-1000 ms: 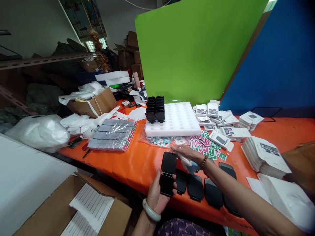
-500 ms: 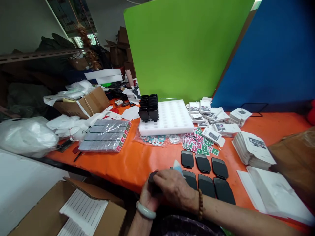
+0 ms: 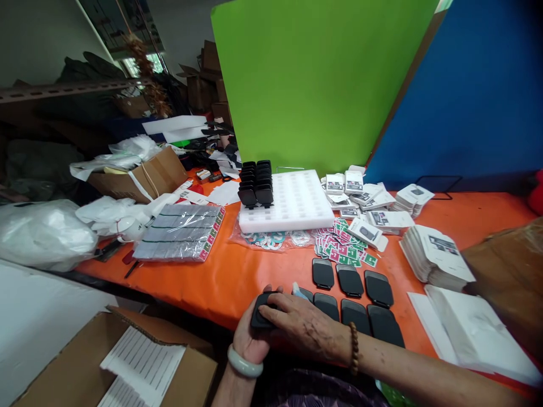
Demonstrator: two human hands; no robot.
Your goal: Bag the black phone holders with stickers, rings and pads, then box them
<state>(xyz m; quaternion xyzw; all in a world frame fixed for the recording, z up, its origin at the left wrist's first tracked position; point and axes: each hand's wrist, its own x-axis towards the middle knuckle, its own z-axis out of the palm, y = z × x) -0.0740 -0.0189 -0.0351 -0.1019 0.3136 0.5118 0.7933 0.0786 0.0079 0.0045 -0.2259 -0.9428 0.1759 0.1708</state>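
Observation:
My left hand (image 3: 250,339), with a pale bangle at its wrist, cups a flat black rounded-square piece (image 3: 262,312). My right hand (image 3: 303,325), wearing a bead bracelet, lies over this piece with its fingers gripping and pressing its face. Both hands are closed on it near the table's front edge. Beyond the right hand pokes a small white and light-blue item (image 3: 298,290) that I cannot make out. Similar black pieces (image 3: 350,281) lie flat in two rows on the orange table, some partly hidden by my right hand and forearm.
A white foam tray (image 3: 297,200) holds upright black pieces (image 3: 255,186). Behind the rows lie red and green cards (image 3: 345,249) and white boxes (image 3: 373,217). Wrapped grey strips (image 3: 178,233) lie left. An open carton (image 3: 186,367) stands below; a green panel (image 3: 318,85) rises behind.
The black piece in my hands has turned so that its flat face shows. My left hand has shifted slightly left, and my right fingers have spread over the piece.

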